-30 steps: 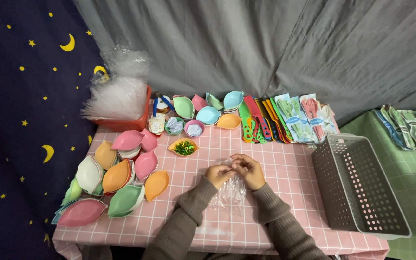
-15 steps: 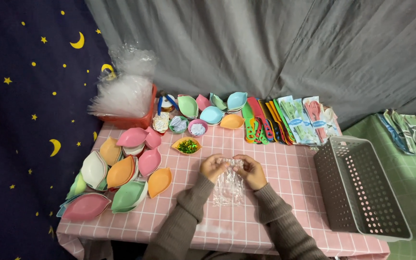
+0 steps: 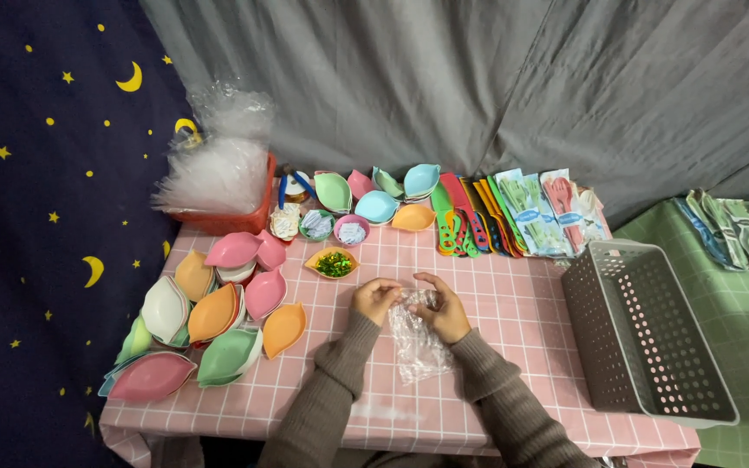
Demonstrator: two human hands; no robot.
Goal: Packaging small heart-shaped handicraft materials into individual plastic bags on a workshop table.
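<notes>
A small clear plastic bag [image 3: 418, 338] lies crinkled on the pink checked tablecloth [image 3: 522, 303], its top edge pinched between my left hand [image 3: 374, 299] and right hand [image 3: 444, 314]. Beyond my hands sits a leaf-shaped dish of green sequins [image 3: 332, 263]. Pastel leaf dishes [image 3: 210, 316] crowd my left; a grey perforated basket [image 3: 643, 334] stands right.

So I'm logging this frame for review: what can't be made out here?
Head view only:
- Clear plastic bag: any contents, too see-through and crinkled.
- Left hand and right hand: grip on the bag's top, fingers curled over it.
- Grey basket: inside, near wall blocks it.
- Red bin: contents, heaped film covers them.
</notes>
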